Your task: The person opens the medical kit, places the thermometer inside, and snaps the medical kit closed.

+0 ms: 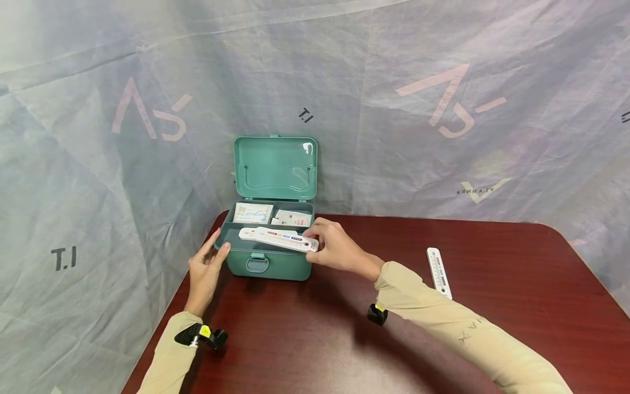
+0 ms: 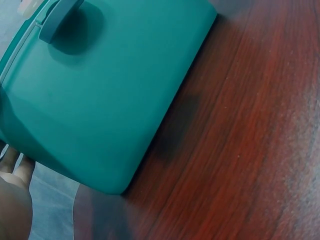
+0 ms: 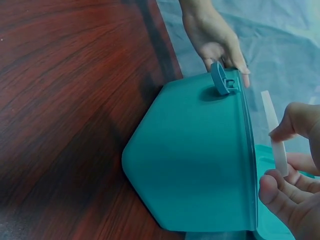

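My right hand point(image 1: 339, 246) pinches a white wall thermometer point(image 1: 280, 238) by its right end, above the front compartment of an open green medicine box point(image 1: 273, 265). Edge-on, the held thermometer point(image 3: 274, 130) appears between thumb and fingers in the right wrist view. Beneath it, partly covered, is a second white thermometer point(image 1: 248, 233); whether the two touch I cannot tell. My left hand point(image 1: 204, 273) rests at the box's front left corner with fairly straight fingers. In the left wrist view, fingers point(image 2: 22, 170) of that hand reach behind the green side wall.
The box lid point(image 1: 275, 167) stands raised at the back. Its rear compartments hold a white packet marked Surgical point(image 1: 252, 213) and another white packet point(image 1: 291, 218). A third thermometer point(image 1: 439, 273) lies on the red-brown table point(image 1: 517, 284) at right. Grey sheeting point(image 1: 344, 137) hangs behind and left.
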### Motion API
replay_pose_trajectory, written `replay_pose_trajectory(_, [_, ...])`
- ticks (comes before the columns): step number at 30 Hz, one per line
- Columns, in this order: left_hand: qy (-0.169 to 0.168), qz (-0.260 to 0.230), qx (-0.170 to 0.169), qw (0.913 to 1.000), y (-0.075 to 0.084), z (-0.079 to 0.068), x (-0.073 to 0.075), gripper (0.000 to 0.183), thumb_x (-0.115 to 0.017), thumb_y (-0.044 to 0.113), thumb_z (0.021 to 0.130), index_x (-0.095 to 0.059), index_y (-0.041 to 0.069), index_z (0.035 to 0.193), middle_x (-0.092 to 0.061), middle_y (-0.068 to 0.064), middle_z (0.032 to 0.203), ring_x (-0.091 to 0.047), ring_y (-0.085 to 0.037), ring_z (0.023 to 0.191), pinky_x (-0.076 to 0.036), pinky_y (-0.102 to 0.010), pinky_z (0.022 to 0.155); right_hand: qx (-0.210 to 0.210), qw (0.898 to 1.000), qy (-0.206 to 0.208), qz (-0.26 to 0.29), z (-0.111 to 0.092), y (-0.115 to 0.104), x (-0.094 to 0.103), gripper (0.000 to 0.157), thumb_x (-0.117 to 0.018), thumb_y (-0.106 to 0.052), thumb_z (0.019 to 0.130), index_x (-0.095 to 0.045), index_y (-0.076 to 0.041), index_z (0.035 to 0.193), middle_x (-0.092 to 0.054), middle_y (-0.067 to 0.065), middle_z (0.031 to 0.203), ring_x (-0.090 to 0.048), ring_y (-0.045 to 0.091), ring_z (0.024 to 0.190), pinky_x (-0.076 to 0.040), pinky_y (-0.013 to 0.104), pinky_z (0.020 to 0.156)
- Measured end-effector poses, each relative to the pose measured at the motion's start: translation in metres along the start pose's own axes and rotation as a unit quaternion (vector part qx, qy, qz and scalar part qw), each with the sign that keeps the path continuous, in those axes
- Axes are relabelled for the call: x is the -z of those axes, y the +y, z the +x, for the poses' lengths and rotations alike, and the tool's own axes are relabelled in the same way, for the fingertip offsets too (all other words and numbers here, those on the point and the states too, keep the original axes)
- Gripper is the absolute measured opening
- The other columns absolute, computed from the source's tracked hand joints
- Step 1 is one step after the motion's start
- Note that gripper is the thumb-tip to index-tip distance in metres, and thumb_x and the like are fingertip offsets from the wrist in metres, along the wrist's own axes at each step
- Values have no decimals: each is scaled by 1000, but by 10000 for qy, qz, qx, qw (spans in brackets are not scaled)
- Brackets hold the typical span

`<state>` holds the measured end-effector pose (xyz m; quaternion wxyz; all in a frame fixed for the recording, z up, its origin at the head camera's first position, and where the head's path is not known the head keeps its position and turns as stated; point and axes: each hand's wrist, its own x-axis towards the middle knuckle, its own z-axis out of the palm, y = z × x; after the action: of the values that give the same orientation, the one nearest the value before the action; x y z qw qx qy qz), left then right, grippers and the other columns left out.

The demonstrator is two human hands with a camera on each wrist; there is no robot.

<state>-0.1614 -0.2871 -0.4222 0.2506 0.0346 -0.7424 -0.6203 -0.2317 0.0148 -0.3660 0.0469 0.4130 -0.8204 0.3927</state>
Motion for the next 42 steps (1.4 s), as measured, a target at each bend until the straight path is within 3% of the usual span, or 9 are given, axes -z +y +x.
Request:
replay_pose_trajectory(10, [-15, -100, -176, 9998, 0, 2, 0, 49, -69, 10, 87, -53, 2, 134, -53, -19, 133, -44, -12, 73, -42, -15, 70, 131, 9997, -125, -138, 9, -2, -3, 33, -67, -5, 68, -69, -1, 101, -58, 2, 93, -53, 7, 57, -46, 21, 57])
replay_pose_trajectory(22, [-116, -199, -208, 9995, -1, 1, 0, 50, -68, 8, 88, -51, -1, 135, -48, -18, 138, -57, -9, 93, -45, -14, 81, 253, 9991, -166, -286, 19, -2, -8, 31, -69, -7, 69, -71, -2, 100, -60, 3, 93, -50, 7, 58, -44, 21, 56])
replay_pose_trajectory(31, [-65, -165, -258, 9995, -2, 1, 1, 50, -68, 9, 88, -52, 0, 134, -50, -19, 136, -43, -12, 73, -41, -15, 70, 278, 9988, -214, -332, 26, -3, -9, 34, -69, -9, 69, -71, -1, 102, -60, 4, 96, -55, 15, 63, -44, 21, 59])
replay_pose_trajectory(33, [-63, -170, -247, 9995, -2, 1, 1, 50, -68, 9, 88, -52, 0, 134, -49, -19, 137, -47, -14, 77, -42, -15, 72, 261, 9989, -252, -295, 28, -4, -10, 35, -69, -9, 69, -71, -1, 103, -60, 4, 97, -56, 16, 64, -44, 21, 59])
replay_pose_trajectory(36, [-78, -281, -283, 9992, -3, 1, 1, 49, -68, 7, 88, -52, -1, 134, -48, -21, 137, -58, -24, 93, -45, -15, 80, 235, 9988, -309, -285, 30, -4, -11, 35, -69, -9, 69, -71, 0, 103, -60, 5, 99, -57, 18, 68, -45, 21, 60])
replay_pose_trajectory(38, [-89, -347, -312, 9989, -4, 1, 1, 49, -67, 5, 88, -52, -1, 133, -47, -22, 137, -58, -29, 104, -45, -16, 83, 221, 9987, -363, -277, 31, -4, -13, 35, -69, -8, 69, -70, 0, 103, -61, 6, 100, -56, 17, 70, -45, 21, 60])
replay_pose_trajectory(42, [-74, -333, -319, 9989, -5, 1, 1, 49, -67, 5, 87, -53, -1, 133, -48, -22, 136, -60, -19, 101, -45, -15, 82, 227, 9986, -422, -228, 32, -4, -15, 34, -68, -7, 70, -70, 0, 103, -61, 6, 100, -54, 14, 68, -45, 22, 59])
